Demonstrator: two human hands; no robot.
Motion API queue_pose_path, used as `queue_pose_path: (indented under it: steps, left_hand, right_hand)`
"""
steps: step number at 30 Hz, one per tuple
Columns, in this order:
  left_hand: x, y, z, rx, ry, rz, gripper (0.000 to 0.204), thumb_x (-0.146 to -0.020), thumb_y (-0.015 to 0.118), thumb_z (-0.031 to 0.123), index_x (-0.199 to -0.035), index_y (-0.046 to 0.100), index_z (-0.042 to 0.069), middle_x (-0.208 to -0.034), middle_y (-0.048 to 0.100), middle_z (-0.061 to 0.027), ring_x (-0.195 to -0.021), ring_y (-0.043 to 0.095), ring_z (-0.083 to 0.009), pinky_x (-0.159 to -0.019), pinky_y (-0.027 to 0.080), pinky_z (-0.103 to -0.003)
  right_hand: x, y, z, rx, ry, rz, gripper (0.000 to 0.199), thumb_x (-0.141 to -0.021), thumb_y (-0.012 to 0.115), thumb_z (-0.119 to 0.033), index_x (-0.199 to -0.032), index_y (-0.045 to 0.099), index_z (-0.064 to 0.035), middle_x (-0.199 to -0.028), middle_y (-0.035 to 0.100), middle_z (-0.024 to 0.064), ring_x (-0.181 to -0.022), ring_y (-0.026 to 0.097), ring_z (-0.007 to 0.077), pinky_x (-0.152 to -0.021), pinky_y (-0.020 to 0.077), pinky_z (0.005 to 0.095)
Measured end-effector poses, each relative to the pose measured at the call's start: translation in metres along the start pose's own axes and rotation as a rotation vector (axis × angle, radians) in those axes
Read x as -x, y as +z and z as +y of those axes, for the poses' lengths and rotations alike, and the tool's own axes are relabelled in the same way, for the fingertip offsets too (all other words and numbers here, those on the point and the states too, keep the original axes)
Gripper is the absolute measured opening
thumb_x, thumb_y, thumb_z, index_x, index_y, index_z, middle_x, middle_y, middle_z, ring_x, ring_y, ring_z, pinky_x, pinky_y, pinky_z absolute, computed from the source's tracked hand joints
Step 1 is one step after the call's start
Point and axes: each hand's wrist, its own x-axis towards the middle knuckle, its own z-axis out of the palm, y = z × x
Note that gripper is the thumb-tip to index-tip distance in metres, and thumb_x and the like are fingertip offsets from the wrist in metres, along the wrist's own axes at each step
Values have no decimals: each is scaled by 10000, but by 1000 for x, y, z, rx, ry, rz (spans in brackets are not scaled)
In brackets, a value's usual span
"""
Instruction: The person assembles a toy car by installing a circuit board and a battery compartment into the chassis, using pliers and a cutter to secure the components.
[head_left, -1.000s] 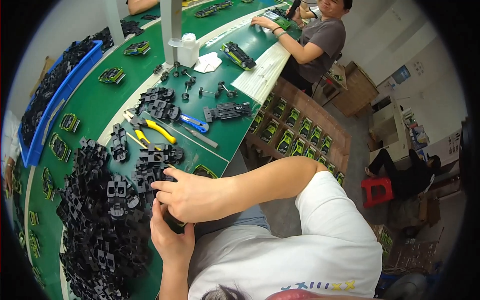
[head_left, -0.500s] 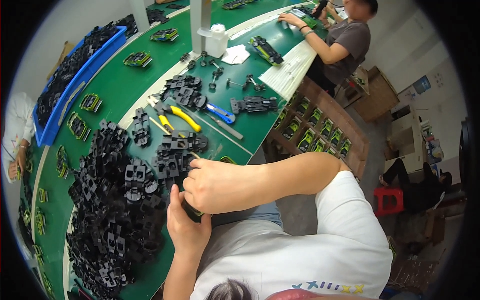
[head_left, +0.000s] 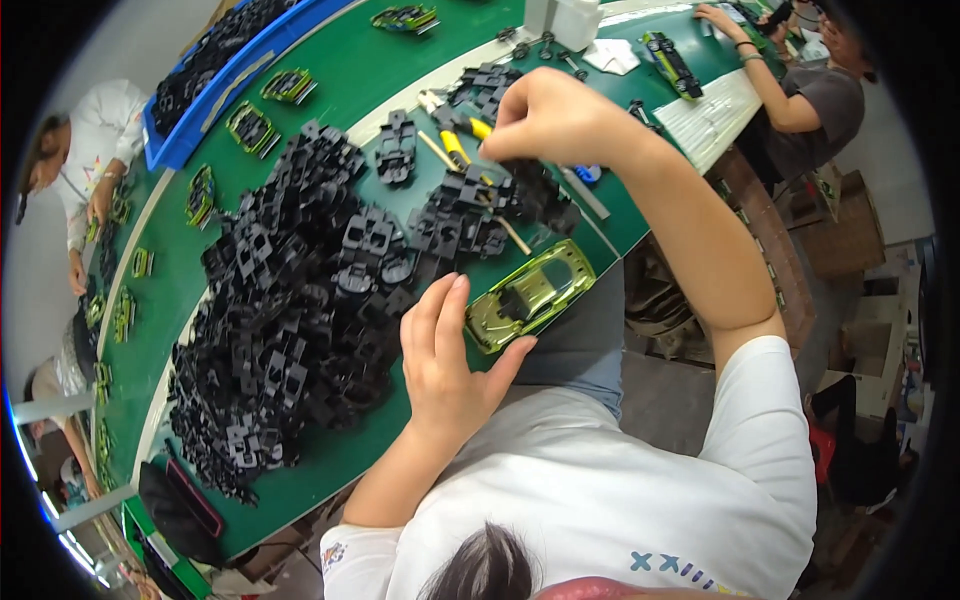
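Observation:
A clear green toy car body shell (head_left: 530,295) lies tilted at the table edge in front of me, its hollow inside showing. My left hand (head_left: 445,360) grips its near left end, with the fingers along one side and the thumb at the other. Farther up, my right hand (head_left: 560,120) is bent down with closed fingers over yellow-handled pliers (head_left: 455,148). A black plastic chassis (head_left: 542,195), smeared by motion, shows just under that hand and seems held by it; the fingertips are partly hidden. Several more black chassis (head_left: 455,225) lie beside the shell.
A large heap of black chassis (head_left: 290,290) covers the table to the left. Finished green toy cars (head_left: 252,128) stand on the green strip behind it. A blue bin (head_left: 230,75) holds more black parts. Co-workers sit at far left and at far right (head_left: 800,105).
My right hand has moved up and away from the left hand, uncovering the green car shell. The left hand keeps hold of the shell. The whole view has shifted to the left.

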Motion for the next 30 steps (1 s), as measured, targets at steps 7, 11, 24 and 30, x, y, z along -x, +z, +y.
queue_pose_path:
  steps: [7,11,24,30]
  left_hand:
    - [-20,7,10,954,-640,-43,586,-942,689,92,-1424,388,-49,-1274,590,-184,-986,644,-172,-806,558,-274]
    - [-25,9,7,1221,-793,-55,533,-980,618,49,-1428,348,-47,-1240,614,-163,-975,676,-180,-822,569,-277]
    - [-24,-3,-3,1339,-828,-127,408,-986,536,53,-1368,446,-58,-1212,648,-258,-915,715,-258,-720,571,-287]
    - [-24,-4,-4,1333,-809,-134,403,-983,540,57,-1359,452,-59,-1208,652,-253,-887,713,-243,-706,568,-284]
  right_hand:
    - [5,35,-29,-43,-38,34,339,-678,747,-290,-657,617,22,-583,571,76,-567,562,149,-549,461,299]
    - [14,53,-37,-42,-47,5,352,-691,758,-300,-722,641,31,-629,619,125,-605,624,205,-601,513,329]
    - [31,59,-2,-751,75,-177,395,-1005,606,-374,-977,694,10,-901,699,56,-698,663,104,-661,546,230]
    - [51,52,11,-787,23,-152,309,-1010,605,-297,-1063,679,-2,-946,715,63,-825,681,100,-759,543,224]
